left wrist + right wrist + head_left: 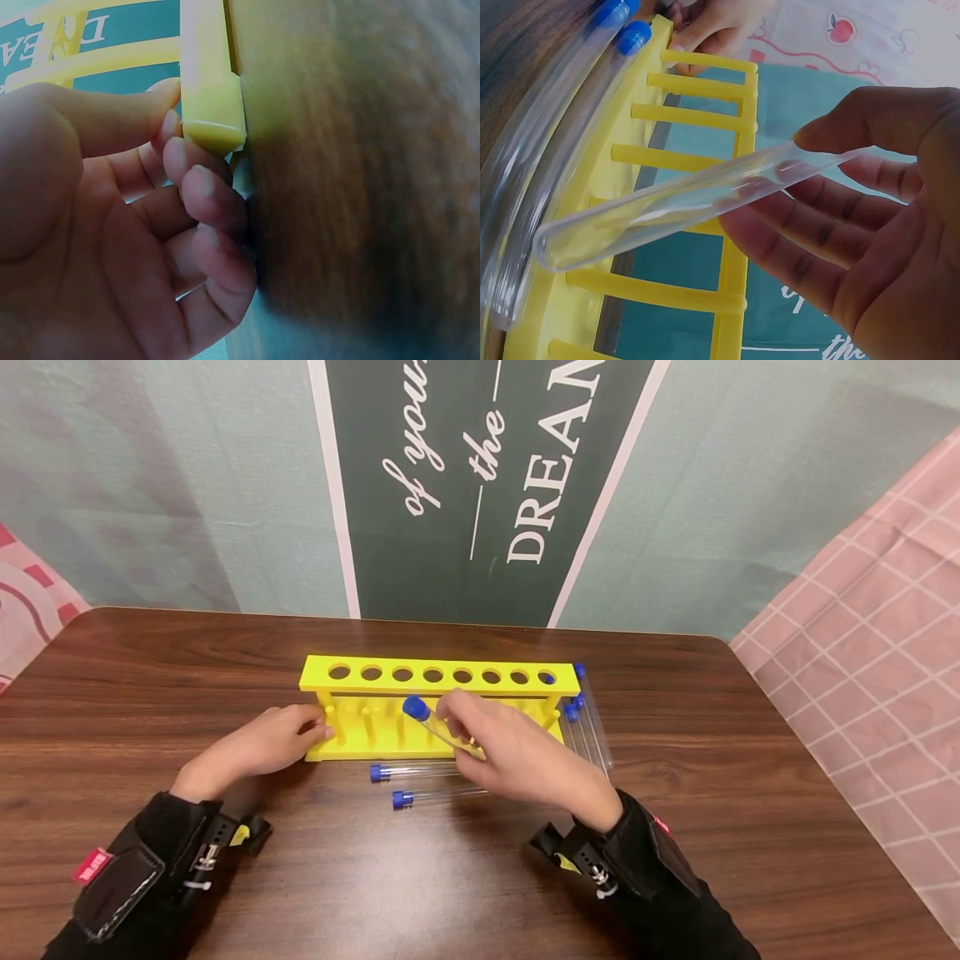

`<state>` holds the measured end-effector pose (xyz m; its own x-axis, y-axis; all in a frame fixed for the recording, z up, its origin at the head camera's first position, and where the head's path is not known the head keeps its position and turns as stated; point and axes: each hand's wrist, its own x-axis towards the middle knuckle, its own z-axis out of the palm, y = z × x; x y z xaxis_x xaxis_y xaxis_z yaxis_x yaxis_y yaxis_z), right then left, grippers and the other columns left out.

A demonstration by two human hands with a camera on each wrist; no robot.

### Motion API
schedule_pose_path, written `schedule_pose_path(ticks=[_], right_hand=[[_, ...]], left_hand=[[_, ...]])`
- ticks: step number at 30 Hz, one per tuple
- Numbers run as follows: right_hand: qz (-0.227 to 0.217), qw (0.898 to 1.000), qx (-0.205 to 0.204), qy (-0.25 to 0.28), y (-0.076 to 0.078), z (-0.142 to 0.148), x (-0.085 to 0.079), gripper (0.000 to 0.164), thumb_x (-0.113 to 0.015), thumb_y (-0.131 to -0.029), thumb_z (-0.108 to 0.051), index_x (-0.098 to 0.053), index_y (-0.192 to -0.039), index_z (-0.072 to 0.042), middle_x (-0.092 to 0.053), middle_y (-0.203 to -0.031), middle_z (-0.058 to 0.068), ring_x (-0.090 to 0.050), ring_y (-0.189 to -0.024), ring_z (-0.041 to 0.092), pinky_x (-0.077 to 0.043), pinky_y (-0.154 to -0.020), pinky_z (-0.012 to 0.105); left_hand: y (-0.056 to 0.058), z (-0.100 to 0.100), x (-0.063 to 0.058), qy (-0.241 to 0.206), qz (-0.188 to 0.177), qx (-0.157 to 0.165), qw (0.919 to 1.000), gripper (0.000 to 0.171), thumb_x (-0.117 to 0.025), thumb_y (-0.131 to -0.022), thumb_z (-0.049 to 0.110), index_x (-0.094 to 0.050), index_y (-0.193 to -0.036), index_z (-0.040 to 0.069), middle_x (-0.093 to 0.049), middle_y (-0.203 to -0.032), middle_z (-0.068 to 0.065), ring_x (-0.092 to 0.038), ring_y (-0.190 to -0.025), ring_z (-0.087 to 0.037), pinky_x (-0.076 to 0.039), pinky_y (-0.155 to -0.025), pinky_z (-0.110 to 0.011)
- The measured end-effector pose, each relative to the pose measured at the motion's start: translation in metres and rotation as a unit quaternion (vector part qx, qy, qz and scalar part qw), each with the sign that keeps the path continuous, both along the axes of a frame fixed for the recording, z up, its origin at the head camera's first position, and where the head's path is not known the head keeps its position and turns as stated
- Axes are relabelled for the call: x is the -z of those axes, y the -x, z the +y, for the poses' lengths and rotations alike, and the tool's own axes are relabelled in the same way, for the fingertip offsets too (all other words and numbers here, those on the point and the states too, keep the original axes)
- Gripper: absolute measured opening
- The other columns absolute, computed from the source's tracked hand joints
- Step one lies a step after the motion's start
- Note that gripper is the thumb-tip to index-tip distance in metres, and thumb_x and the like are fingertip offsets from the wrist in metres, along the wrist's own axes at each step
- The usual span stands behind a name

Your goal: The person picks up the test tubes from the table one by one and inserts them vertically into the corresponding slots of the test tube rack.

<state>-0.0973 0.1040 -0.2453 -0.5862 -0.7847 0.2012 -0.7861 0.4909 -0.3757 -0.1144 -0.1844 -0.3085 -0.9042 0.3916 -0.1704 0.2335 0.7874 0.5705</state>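
Observation:
A yellow test tube rack (442, 687) stands on the table, its visible holes without tubes. My left hand (270, 743) grips the left end of its base, thumb and fingertips against the yellow end piece (214, 135) in the left wrist view. Above the rack's front, my right hand (517, 747) pinches a clear test tube (667, 202) between thumb and fingers. That tube is tilted, its blue cap (416, 708) pointing up and left in the head view. Its rounded bottom shows in the right wrist view, where the cap is hidden.
Two blue-capped tubes (412, 768) lie crosswise before the rack, partly behind my right hand. Several more capped tubes (592, 718) lie at the rack's right end. Behind the brown table (187, 668) hangs a cloth backdrop (465, 585) with lettering.

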Motion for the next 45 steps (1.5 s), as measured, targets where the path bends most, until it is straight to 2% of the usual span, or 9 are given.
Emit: schedule_pose_path(ticks=[5, 9, 21, 30, 45], right_hand=[[-0.030, 0.999, 0.003, 0.024, 0.003, -0.002, -0.001, 0.026, -0.063, -0.080, 0.001, -0.043, -0.095, -0.007, -0.048, -0.080, 0.003, -0.049, -0.072, 0.016, -0.041, -0.062, 0.019], [-0.044, 0.998, 0.001, 0.050, 0.004, -0.004, -0.001, 0.026, -0.063, -0.079, 0.003, -0.042, -0.092, -0.007, -0.048, -0.081, 0.002, -0.051, -0.076, 0.015, -0.046, -0.066, 0.023], [-0.097, 0.989, 0.018, 0.108, 0.007, -0.010, 0.001, 0.030, -0.063, -0.078, 0.003, -0.042, -0.097, -0.005, -0.048, -0.081, 0.003, -0.055, -0.079, 0.013, -0.051, -0.066, 0.026], [-0.114, 0.982, 0.013, 0.147, 0.009, -0.014, 0.003, 0.029, -0.063, -0.079, 0.003, -0.041, -0.097, -0.005, -0.049, -0.081, 0.004, -0.056, -0.079, 0.012, -0.050, -0.064, 0.024], [-0.132, 0.977, 0.022, 0.167, 0.009, -0.022, 0.002, 0.024, -0.062, -0.081, 0.001, -0.044, -0.095, -0.006, -0.051, -0.081, 0.001, -0.055, -0.077, 0.010, -0.050, -0.064, 0.022]], left_hand=[[0.000, 0.000, 0.000, -0.002, -0.004, -0.001, 1.0000, 0.020, -0.051, -0.094, 0.016, -0.048, -0.079, 0.004, -0.038, -0.062, -0.002, -0.035, -0.053, -0.015, -0.030, -0.052, -0.029], [0.000, 0.001, 0.000, -0.001, -0.005, -0.002, 1.0000, 0.020, -0.052, -0.094, 0.016, -0.048, -0.079, 0.004, -0.038, -0.062, -0.002, -0.035, -0.053, -0.015, -0.030, -0.052, -0.029], [-0.001, 0.001, -0.001, 0.001, -0.004, -0.004, 1.0000, 0.021, -0.052, -0.094, 0.016, -0.047, -0.077, 0.004, -0.037, -0.061, -0.002, -0.035, -0.053, -0.015, -0.030, -0.052, -0.029], [-0.001, 0.001, -0.001, 0.000, -0.006, -0.005, 1.0000, 0.020, -0.052, -0.094, 0.016, -0.048, -0.079, 0.004, -0.037, -0.062, -0.002, -0.035, -0.053, -0.015, -0.030, -0.052, -0.029], [-0.002, 0.000, 0.000, -0.001, 0.007, 0.004, 1.0000, 0.019, -0.051, -0.094, 0.014, -0.048, -0.078, 0.004, -0.038, -0.061, -0.002, -0.035, -0.052, -0.015, -0.030, -0.052, -0.029]])
